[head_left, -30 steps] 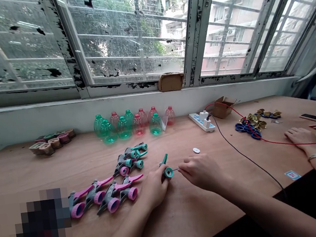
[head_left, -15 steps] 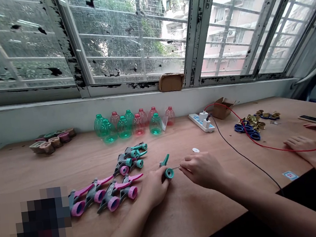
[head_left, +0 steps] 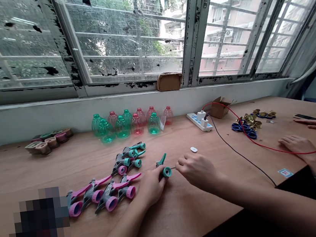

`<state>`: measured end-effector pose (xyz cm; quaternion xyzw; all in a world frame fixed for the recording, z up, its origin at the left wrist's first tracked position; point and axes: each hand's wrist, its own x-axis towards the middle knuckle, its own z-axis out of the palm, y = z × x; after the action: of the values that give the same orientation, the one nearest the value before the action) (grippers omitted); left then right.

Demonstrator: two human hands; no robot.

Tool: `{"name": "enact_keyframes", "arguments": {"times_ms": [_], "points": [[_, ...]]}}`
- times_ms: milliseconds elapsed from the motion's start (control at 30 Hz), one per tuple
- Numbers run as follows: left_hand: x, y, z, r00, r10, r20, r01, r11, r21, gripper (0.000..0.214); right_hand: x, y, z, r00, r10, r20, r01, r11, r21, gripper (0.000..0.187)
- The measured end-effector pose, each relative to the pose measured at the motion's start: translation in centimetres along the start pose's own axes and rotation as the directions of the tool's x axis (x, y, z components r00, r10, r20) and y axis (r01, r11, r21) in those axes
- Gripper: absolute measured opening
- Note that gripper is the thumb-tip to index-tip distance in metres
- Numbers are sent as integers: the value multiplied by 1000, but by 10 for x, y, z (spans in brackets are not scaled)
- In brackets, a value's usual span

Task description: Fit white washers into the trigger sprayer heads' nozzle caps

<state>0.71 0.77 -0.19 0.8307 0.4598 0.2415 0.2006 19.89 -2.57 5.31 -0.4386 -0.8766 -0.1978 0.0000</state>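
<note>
My left hand (head_left: pixel 151 184) is closed around a teal-and-grey spray-trigger head (head_left: pixel 164 168), held low over the wooden table (head_left: pixel 187 215) with its round collar facing right. My right hand (head_left: pixel 196 170) is pinched on a thin clear tube (head_left: pixel 173 168) that meets the collar. Left of my hands lie several finished trigger heads, pink ones (head_left: pixel 104 194) nearer me and teal ones (head_left: pixel 130 156) farther back. A small white disc (head_left: pixel 193 149) lies on the table just beyond my right hand.
Green and red small bottles (head_left: pixel 130 124) stand by the wall. Small pots (head_left: pixel 48 141) sit at back left. A power strip (head_left: pixel 200 121) with red and black cables, blue rings and brass parts (head_left: pixel 247 123) lie right. Another person's hands (head_left: pixel 299 141) rest on the table's right end.
My hands have stayed together on the trigger head and tube. The other person's hands at the right have shifted slightly. The view has drifted a little.
</note>
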Motion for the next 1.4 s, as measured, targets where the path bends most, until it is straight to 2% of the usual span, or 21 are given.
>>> {"name": "enact_keyframes", "arguments": {"times_ms": [167, 300, 533, 733, 867, 1067, 1200, 1400], "points": [[0, -1, -3, 997, 32, 66, -34, 999, 40, 22, 3, 1, -5, 993, -57, 101, 54, 998, 39, 20], [-1, -1, -6, 994, 48, 96, -51, 998, 28, 22, 4, 10, -1, 990, -59, 129, 50, 996, 69, 22], [-1, 2, -10, 987, 86, 133, -92, 995, 40, 15, 5, 28, 2, 985, -147, 90, 140, 987, 81, 33], [-1, 1, -10, 983, 112, 148, -118, 993, 30, 14, 11, 34, -2, 978, -189, 93, 182, 980, 78, 27], [1, 3, -13, 976, 95, 195, -105, 993, 46, 19, 14, 40, -1, 970, -226, 90, 213, 968, 135, 30], [1, 5, -18, 970, 67, 232, -71, 997, 7, 31, 17, 46, 4, 973, -222, 61, 197, 940, 278, 34], [-2, 8, -16, 978, 24, 207, -23, 1000, -9, 32, 16, 50, 12, 974, -224, 26, 203, 921, 333, 35], [-3, 11, -15, 985, 16, 174, -11, 999, -32, 27, 6, 51, 41, 977, -202, -70, 211, 869, 447, 32]]}}
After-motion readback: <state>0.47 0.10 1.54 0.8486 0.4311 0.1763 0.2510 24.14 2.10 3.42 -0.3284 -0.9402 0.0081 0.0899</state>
